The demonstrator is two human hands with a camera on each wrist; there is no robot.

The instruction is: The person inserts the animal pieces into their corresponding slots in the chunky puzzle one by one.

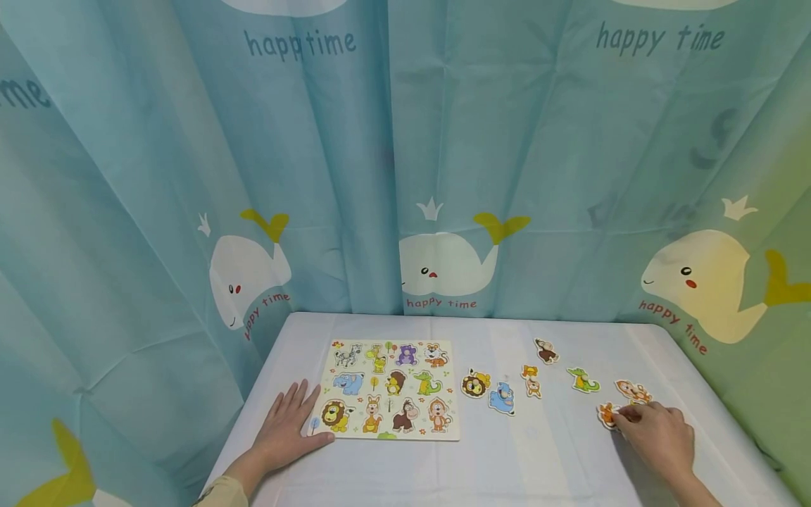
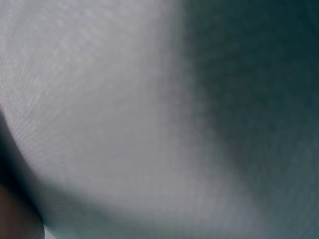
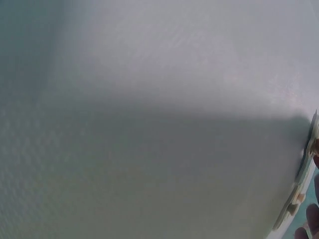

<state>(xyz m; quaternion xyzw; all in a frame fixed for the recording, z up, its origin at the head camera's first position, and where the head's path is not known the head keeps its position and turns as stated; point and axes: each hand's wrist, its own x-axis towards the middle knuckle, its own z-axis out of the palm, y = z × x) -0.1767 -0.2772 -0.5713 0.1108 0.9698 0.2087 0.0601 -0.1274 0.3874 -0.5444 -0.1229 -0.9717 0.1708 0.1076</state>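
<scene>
A flat puzzle board (image 1: 367, 432) with animal pictures lies at the left of the table. My left hand (image 1: 281, 429) rests by its lower left corner, fingers spread and straight, thumb along the lower edge. Over at the right, my right hand (image 1: 662, 436) pinches the edge of an orange animal puzzle piece (image 1: 606, 415), its fingers curled and partly covering it. Just beyond that hand lies a monkey piece (image 1: 632, 390), partly hidden by the fingers. In the right wrist view, fingertips (image 3: 313, 217) and piece edges show only at the right border.
Between board and right hand lie a lion piece (image 1: 474, 384), an elephant piece (image 1: 502, 399), a small tan-and-orange piece (image 1: 532, 386), a gorilla piece (image 1: 545, 350) and a crocodile piece (image 1: 583, 380). Blue whale-print curtains (image 1: 443, 141) hang behind the white table (image 1: 507, 465).
</scene>
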